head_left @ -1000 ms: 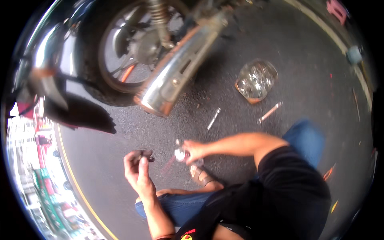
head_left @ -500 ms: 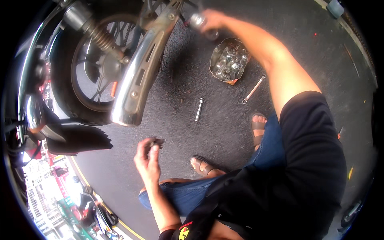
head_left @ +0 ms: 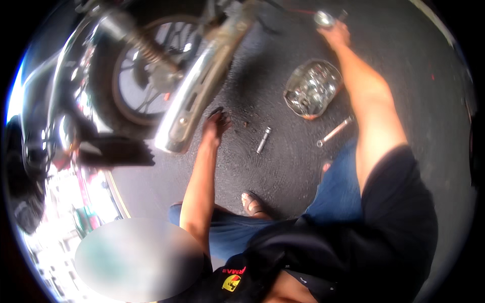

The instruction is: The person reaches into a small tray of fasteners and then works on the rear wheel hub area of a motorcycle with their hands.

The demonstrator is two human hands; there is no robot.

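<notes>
Head view: the right hand (head_left: 336, 34) was seen stretched far forward, fingers closed around a small shiny metal part (head_left: 323, 18) held above the asphalt (head_left: 283, 171) near the top of the frame. The left hand (head_left: 216, 123) was lowered beside the chrome exhaust muffler (head_left: 194, 101), fingertips close to or touching the ground; something dark appeared to be pinched in its fingers, but the grip could not be told through the blur. Between the two arms, a metal bowl of small bright parts (head_left: 312, 88) was noted on the ground. A socket tool (head_left: 263, 140) lay near the left hand, and a spanner (head_left: 334, 132) just below the bowl. The motorcycle's rear wheel (head_left: 146, 76) and shock spring (head_left: 144, 48) stood behind the muffler. A sandalled foot (head_left: 252, 203) was planted below.
</notes>
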